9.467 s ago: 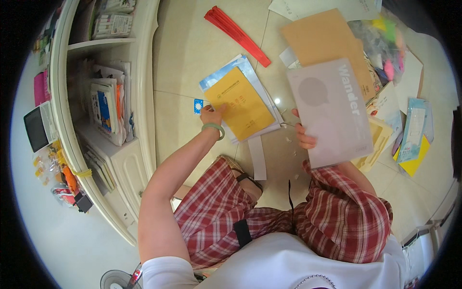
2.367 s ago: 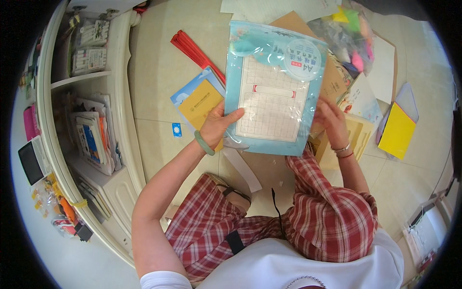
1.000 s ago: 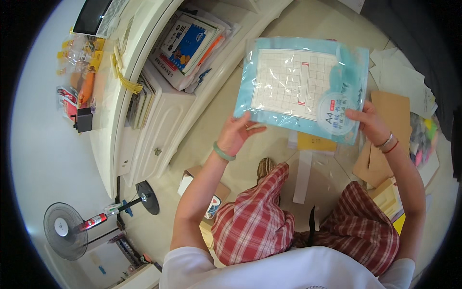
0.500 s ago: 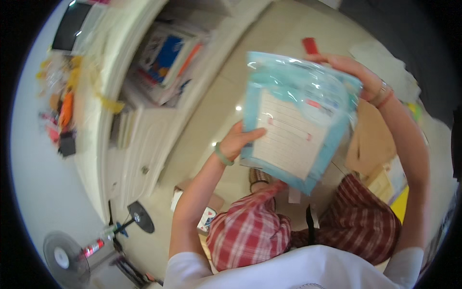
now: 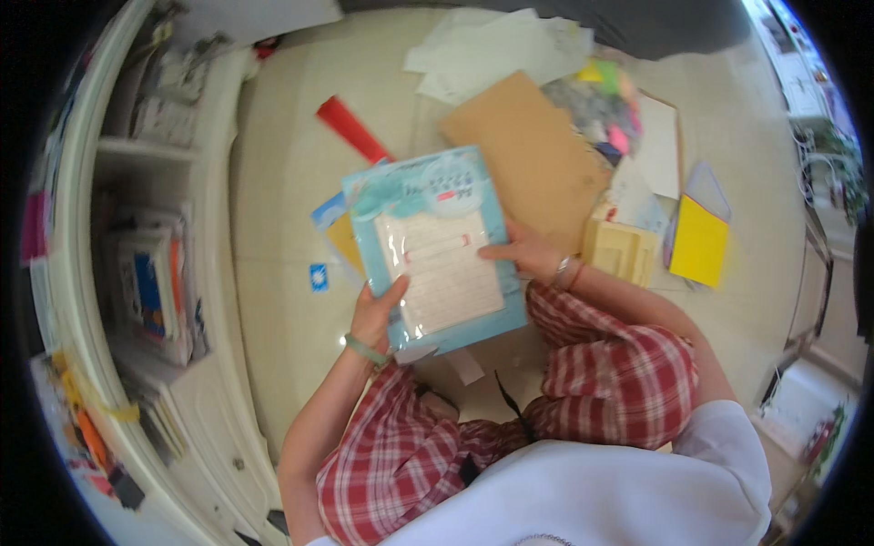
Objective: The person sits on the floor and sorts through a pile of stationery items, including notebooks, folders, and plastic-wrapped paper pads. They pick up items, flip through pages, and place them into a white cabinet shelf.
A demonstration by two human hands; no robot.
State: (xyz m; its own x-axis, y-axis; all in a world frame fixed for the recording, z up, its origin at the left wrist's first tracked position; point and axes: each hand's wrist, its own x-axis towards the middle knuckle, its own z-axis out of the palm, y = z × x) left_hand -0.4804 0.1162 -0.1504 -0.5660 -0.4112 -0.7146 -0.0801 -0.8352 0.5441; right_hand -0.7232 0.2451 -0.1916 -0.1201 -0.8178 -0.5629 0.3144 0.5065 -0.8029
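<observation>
A flat light-blue plastic package (image 5: 443, 305) with a lined white panel on its face is held over my lap. Glare on its surface suggests a clear glossy cover. My left hand (image 5: 373, 317) grips the lower left edge, thumb lying on the front. On the right edge, my right hand (image 5: 528, 252) pinches the package with the thumb in front; the fingers behind are hidden. Beyond the package's top edge lies a red strip (image 5: 353, 130) on the floor. Partly covered by the package, a blue and yellow flat item (image 5: 339, 229) shows at its left.
A brown cardboard sheet (image 5: 528, 155), white papers (image 5: 496, 53) and a heap of grey and coloured scraps (image 5: 592, 109) lie ahead. On the right are a beige tray (image 5: 626, 250) and a yellow folder (image 5: 699, 241). A white shelf cabinet (image 5: 214, 300) runs along the left.
The view has turned toward the right. My right hand has shifted from the package's upper right corner down to its right edge, and the package sits nearer upright in view.
</observation>
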